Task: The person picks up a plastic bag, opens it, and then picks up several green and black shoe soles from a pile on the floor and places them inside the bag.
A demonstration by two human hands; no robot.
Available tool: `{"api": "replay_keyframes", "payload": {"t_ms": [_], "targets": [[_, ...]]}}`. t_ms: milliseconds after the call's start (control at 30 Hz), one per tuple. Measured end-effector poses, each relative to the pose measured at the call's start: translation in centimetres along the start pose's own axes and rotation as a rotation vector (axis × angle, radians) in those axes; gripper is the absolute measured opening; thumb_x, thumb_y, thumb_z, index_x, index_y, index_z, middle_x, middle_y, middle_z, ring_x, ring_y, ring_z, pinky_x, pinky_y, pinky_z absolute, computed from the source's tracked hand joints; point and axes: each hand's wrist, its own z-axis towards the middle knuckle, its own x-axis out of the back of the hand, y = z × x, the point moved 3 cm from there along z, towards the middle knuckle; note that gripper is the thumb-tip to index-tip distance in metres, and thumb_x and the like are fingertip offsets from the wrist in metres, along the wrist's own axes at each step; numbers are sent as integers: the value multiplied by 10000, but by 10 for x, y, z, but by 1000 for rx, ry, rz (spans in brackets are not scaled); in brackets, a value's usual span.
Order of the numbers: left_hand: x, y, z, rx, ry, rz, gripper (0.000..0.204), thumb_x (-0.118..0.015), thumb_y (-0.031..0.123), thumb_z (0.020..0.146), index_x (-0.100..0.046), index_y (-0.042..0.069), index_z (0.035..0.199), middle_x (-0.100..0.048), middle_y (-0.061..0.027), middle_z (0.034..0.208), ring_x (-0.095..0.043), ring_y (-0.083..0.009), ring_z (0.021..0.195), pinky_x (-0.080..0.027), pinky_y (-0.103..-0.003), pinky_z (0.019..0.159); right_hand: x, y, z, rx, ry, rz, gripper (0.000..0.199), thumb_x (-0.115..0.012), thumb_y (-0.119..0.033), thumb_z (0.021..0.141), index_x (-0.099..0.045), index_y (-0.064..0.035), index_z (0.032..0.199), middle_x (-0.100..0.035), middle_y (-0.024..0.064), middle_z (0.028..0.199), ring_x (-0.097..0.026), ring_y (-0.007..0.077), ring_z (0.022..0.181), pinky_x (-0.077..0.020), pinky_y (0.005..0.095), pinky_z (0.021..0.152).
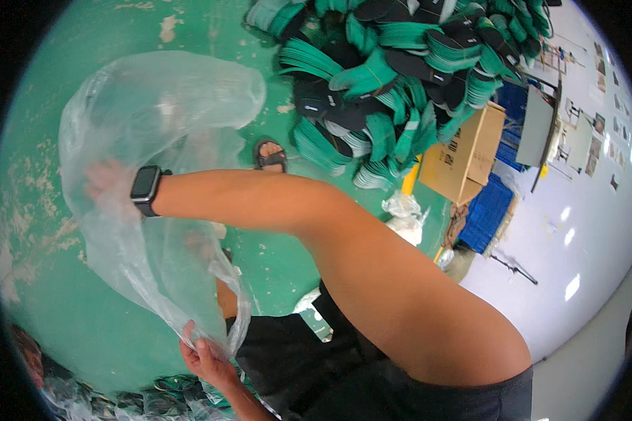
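- Your right arm crosses the view from the lower right, a black watch [145,189] on its wrist.
- Your right hand [105,179] is pushed inside the clear plastic bag [154,126]; seen through the film, its grip cannot be told.
- Your left hand [202,358], at the lower edge, pinches the bag's bottom rim between closed fingers.
- That bag hangs open and ballooned over the green floor [42,266], left of centre.
- Beyond it, a sandalled foot [270,156] stands near a heap of green-and-black sandals [393,77].
- Right of the heap sit a cardboard box [463,158] and blue crates [488,210].
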Motion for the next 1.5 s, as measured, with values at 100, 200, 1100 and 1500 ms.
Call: {"api": "replay_keyframes", "payload": {"t_ms": [100, 200, 1100, 1500], "targets": [[-9, -8, 3, 170, -25, 130, 319, -631, 134, 815, -558, 3, 1096, -571, -67, 962, -517, -131, 805, -422, -238, 713, 84, -13, -63, 20, -297, 150, 374, -633, -230, 658, -569, -46, 977, -608, 143, 878, -567, 303, 894, -454, 417, 757], [1, -13, 15, 221, -5, 234, 367, -620, 75, 810, -517, 3, 1155, -573, -79, 956, -520, -127, 792, -416, -228, 694, 101, 85, -203, -408, 204, 224, 539, -637, -245, 698, -503, -66, 1189, -546, 179, 1081, -487, 338, 1064, -417, 439, 840], [-27, 24, 5, 144, 390, 212, 379, -400, 313, 963, -554, 75, 1214, -312, 55, 646, -294, -38, 544, -280, -190, 499, 276, 176, -355, -864, 174, 381, 871, -762, -180, 604, -314, 6, 1327, -448, 165, 1245, -446, 249, 1133, -371, 361, 959], [59, -14, -30, 172, 149, 316, 434, -599, -44, 764, -467, -28, 1178, -547, -62, 1013, -529, -177, 954, -394, -294, 897, 52, -50, 24, 31, -798, -320, 628, -684, -421, 596, -569, -89, 1116, -628, 175, 892, -586, 315, 893, -482, 427, 738]]}}
